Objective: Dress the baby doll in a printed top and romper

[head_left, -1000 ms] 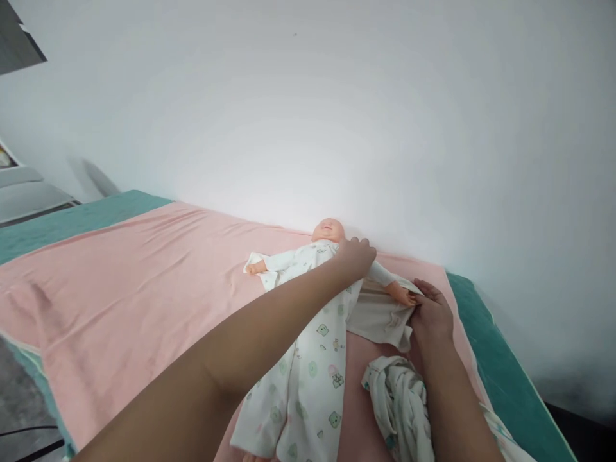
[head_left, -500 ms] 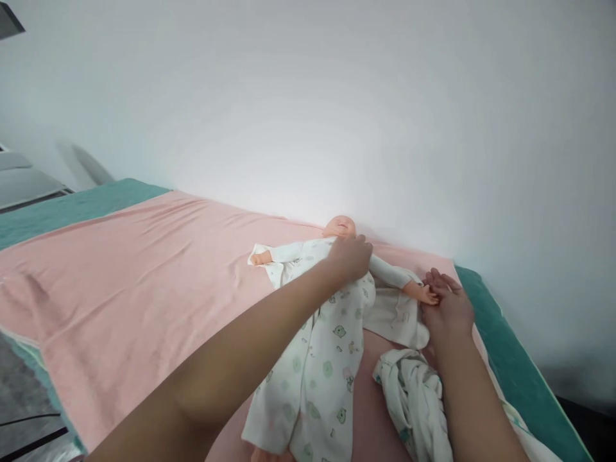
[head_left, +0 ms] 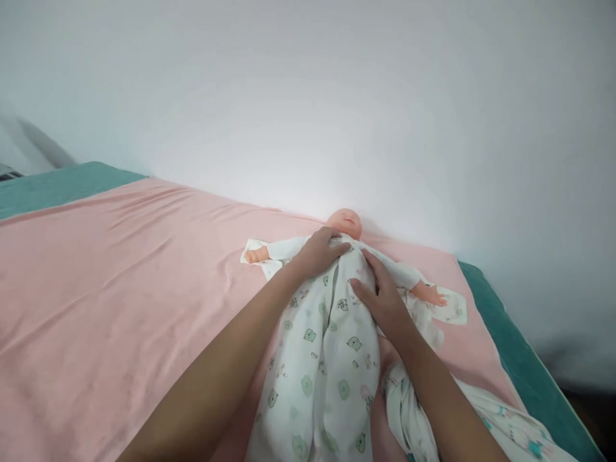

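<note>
A baby doll (head_left: 344,222) lies on its back, head toward the wall and arms spread out. It wears a white sleepsuit (head_left: 332,359) printed with green animals, with a dark slit showing down the front. My left hand (head_left: 321,251) rests on the chest near the neck, fingers apart on the cloth. On the other side of the chest lies my right hand (head_left: 382,298), its thumb and fingers spread over the sleepsuit. Both doll hands poke out of the white sleeves, each above a printed flap of cloth (head_left: 452,307). My forearms cover part of the doll's sides.
A pink sheet (head_left: 96,308) covers most of a green-edged mattress (head_left: 510,327). Crumpled white printed cloth (head_left: 409,410) lies by my right forearm. Behind the doll's head rises a pale wall (head_left: 308,96).
My right hand has left the doll's hand at the right and moved left onto its chest. My left hand has shifted left across the chest, and its fingers have spread.
</note>
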